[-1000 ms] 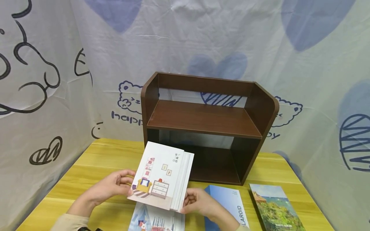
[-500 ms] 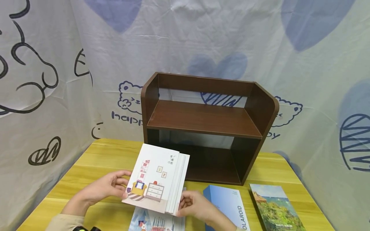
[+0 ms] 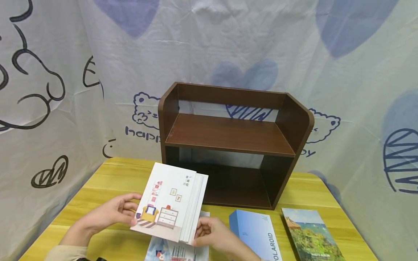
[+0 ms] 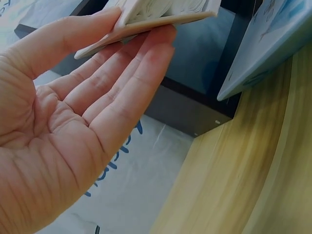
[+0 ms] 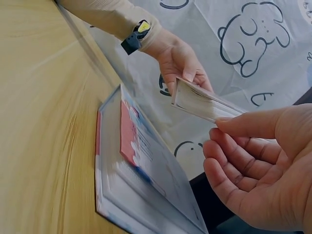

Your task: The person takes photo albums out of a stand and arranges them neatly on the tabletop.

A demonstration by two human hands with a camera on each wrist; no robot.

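Note:
Both hands hold up a white album (image 3: 168, 203) with a yellow armchair and a chest of drawers drawn on its cover; its layered page edges face right. My left hand (image 3: 109, 215) pinches its lower left side, thumb on the cover and fingers beneath, as the left wrist view shows. At the lower right corner, my right hand (image 3: 213, 233) pinches it between thumb and forefinger, the other fingers curled. Under it on the table lies a second album (image 3: 173, 249) with a blue and red drawing, partly covered in the head view; its thick pages (image 5: 141, 187) show in the right wrist view.
A dark brown two-tier shelf (image 3: 228, 134) stands at the back of the wooden table (image 3: 107, 174). Right of the hands lie a blue POLAROID box (image 3: 254, 232) and a photo album (image 3: 311, 232) with a painted landscape. Patterned cloth (image 3: 202, 47) hangs behind and at both sides.
Both hands have shifted left and a little toward me with the white album, still gripping its two sides. More of the second album's right part shows. The shelf and other items have stayed put.

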